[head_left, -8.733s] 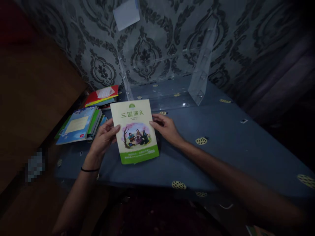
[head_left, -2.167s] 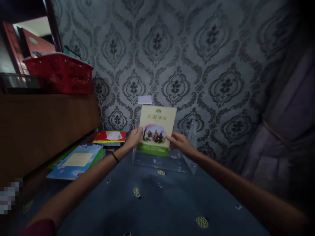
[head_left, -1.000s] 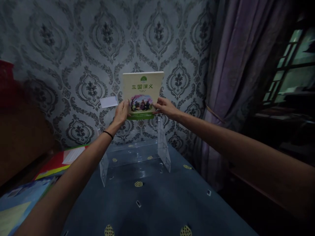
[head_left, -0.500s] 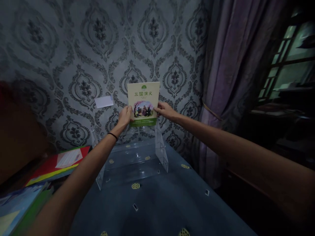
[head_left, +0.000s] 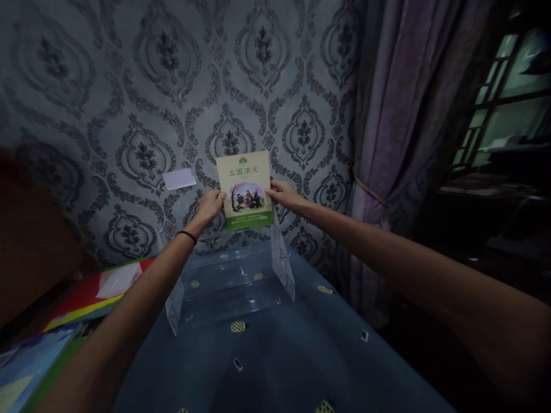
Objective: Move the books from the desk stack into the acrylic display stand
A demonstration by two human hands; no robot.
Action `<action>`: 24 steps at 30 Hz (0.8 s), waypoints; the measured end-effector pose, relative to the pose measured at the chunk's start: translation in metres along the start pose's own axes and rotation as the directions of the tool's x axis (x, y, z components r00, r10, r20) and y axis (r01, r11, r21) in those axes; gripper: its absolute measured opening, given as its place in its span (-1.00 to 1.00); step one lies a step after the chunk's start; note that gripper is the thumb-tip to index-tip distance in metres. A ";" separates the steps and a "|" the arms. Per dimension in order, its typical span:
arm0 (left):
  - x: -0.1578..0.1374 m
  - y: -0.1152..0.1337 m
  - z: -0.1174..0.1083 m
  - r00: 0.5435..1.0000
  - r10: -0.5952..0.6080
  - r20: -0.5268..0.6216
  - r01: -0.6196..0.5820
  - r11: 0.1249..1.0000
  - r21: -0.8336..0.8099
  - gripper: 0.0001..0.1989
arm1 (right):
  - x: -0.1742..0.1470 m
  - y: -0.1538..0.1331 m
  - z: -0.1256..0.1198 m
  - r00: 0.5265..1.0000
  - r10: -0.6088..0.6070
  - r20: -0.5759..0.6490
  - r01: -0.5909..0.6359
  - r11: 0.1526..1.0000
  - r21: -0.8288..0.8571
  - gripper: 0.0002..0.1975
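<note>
A slim paperback book with a cream cover and a green lower band [head_left: 246, 192] is held up near the middle of the scene, above the far part of a clear plastic tiered rack [head_left: 282, 264] and in front of a grey wall with a dark damask pattern [head_left: 206, 69]. The front cover is turned toward the viewer. The long axis is set nearly upright, with the top tipped slightly to the left.

The left side edge is pinched by the left hand [head_left: 210, 205], around whose wrist a thin black band [head_left: 188, 235] is worn. The right side edge is pinched by the right hand [head_left: 284, 194], its thumb laid at the front. The fingers of both hands are drawn in to little more than the book's thickness.

The title 三国演义 is printed in green below a small round green emblem, over a picture of seated figures beside a pink-blossomed tree. The white lettering on the band is too small to be read.

The rack is stood on a dark blue cloth with yellow spotted motifs [head_left: 301, 355]. Its left panel is partly covered by the left forearm. Whether the rack is touched by the book's lower edge cannot be told. On the wall, left of the book, a blank-looking white card [head_left: 179, 179] is seen. At the near left, a red and yellow book [head_left: 86, 298] and a blue book [head_left: 34, 355] are laid, partly hidden by the same forearm. On the right, a purple curtain [head_left: 394, 86] is gathered by a cord [head_left: 370, 192].
</note>
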State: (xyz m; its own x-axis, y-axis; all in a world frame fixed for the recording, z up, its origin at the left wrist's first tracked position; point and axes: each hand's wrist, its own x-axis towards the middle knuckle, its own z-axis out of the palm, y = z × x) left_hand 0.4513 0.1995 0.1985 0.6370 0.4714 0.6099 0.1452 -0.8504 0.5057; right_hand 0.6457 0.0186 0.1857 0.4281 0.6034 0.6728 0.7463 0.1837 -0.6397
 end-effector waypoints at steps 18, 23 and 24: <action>-0.007 0.007 0.000 1.000 0.010 0.002 -0.011 0.997 0.071 -0.61 | -0.002 0.001 0.006 1.000 0.009 -0.012 -0.008 0.998 0.057 -0.76; -0.013 0.009 0.000 1.000 0.009 0.024 -0.010 0.999 0.052 -0.55 | -0.007 0.003 0.006 1.000 -0.007 -0.020 0.008 0.997 0.071 -0.72; -0.014 0.009 -0.001 1.000 0.006 0.031 -0.007 0.999 0.044 -0.54 | -0.008 0.004 0.006 1.000 -0.009 -0.021 0.010 0.997 0.074 -0.70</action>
State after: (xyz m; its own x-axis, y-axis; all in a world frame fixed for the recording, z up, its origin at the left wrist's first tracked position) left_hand 0.4434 0.1851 0.1952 0.6609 0.4588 0.5939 0.1738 -0.8634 0.4736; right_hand 0.6421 0.0195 0.1761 0.4322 0.5853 0.6860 0.7110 0.2468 -0.6585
